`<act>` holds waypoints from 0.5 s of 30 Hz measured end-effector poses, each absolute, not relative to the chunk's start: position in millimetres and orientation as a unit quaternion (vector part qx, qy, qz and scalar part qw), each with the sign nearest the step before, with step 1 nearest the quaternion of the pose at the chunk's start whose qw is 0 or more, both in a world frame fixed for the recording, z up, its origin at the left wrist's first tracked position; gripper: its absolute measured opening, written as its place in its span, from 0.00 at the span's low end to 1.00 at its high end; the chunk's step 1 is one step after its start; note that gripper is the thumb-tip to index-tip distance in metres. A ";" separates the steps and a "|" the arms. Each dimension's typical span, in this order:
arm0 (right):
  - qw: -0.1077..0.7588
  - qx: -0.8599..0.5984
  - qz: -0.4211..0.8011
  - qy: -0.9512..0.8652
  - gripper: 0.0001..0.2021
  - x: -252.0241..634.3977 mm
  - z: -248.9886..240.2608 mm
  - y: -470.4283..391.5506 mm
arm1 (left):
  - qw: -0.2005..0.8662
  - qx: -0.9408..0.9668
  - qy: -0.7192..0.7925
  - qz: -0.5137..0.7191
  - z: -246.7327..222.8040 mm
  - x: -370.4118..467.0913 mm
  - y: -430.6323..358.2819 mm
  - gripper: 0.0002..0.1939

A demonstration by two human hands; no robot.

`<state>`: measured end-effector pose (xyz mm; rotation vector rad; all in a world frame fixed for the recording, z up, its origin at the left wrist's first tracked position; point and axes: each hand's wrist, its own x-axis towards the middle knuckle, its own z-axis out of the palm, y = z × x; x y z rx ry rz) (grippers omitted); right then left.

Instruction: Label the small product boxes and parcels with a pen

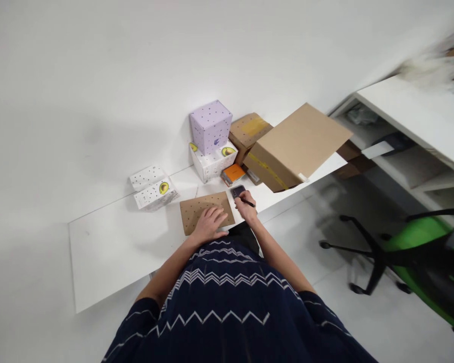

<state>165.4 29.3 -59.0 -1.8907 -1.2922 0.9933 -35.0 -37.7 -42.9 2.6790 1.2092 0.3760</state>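
Note:
A flat piece of brown cardboard with small dark dots (192, 214) lies on the white table. My left hand (211, 222) rests on it with the fingers stretched out. To its right, my right hand (245, 205) is closed around a black pen (248, 203). A dark smartphone (237, 191) lies just beyond the right hand, partly covered by it. I cannot tell whether the fingers touch the phone. The pen's writing end is hidden by my hand.
Behind stand a lilac box (212, 121) on a white avocado box (212, 164), an orange box (233, 173) and cardboard boxes (302, 141). White dotted boxes (155, 194) stand left on the table (109, 252). A shelf unit (416, 116) and green chair (416, 234) are right.

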 end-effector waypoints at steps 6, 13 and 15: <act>0.471 -0.591 0.502 -0.421 0.10 135.1 -37.1 14.5 | 0.078 0.900 0.411 0.117 -61.0 -24.9 -32.3 0.30; 0.403 -0.628 0.381 -0.546 0.09 121.6 -48.6 5.0 | 0.096 0.900 0.386 0.180 -81.8 -33.9 -36.1 0.20; 0.379 -0.633 0.364 -0.569 0.10 121.7 -49.6 4.4 | 0.091 0.899 0.384 0.190 -82.7 -34.3 -36.5 0.19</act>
